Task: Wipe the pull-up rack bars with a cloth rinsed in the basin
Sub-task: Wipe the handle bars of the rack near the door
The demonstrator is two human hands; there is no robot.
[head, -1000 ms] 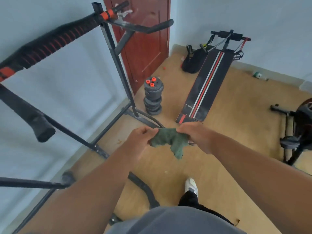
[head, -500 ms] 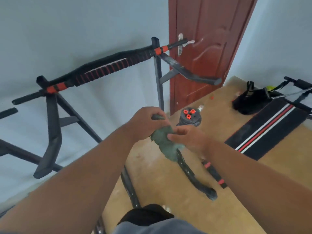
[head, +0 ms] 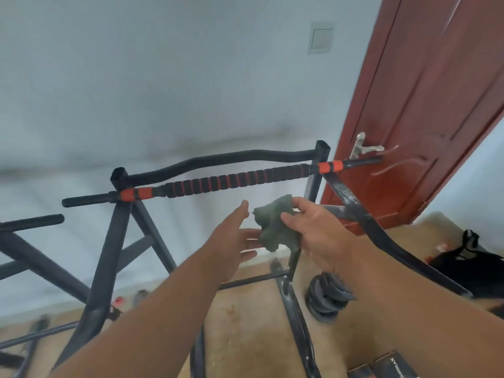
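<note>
A crumpled dark green cloth (head: 275,227) hangs in front of the black pull-up rack. My right hand (head: 316,230) pinches the cloth between thumb and fingers. My left hand (head: 234,236) is beside it with straight fingers, palm toward the cloth, just touching or barely apart from its left edge. The rack's padded bar (head: 237,181) with red and black foam and orange collars runs across just above both hands. A curved black bar (head: 218,162) lies behind it. No basin is in view.
A red-brown door (head: 425,110) with a metal handle stands at the right. Stacked weight plates (head: 327,296) sit on the wooden floor under my right arm. A black bag (head: 469,257) lies at far right. Rack legs (head: 106,263) cross at the left.
My view has tilted up from the floor to the rack's top bar. My left hand has let go of the cloth and opened; my right hand keeps hold and has risen toward the bar.
</note>
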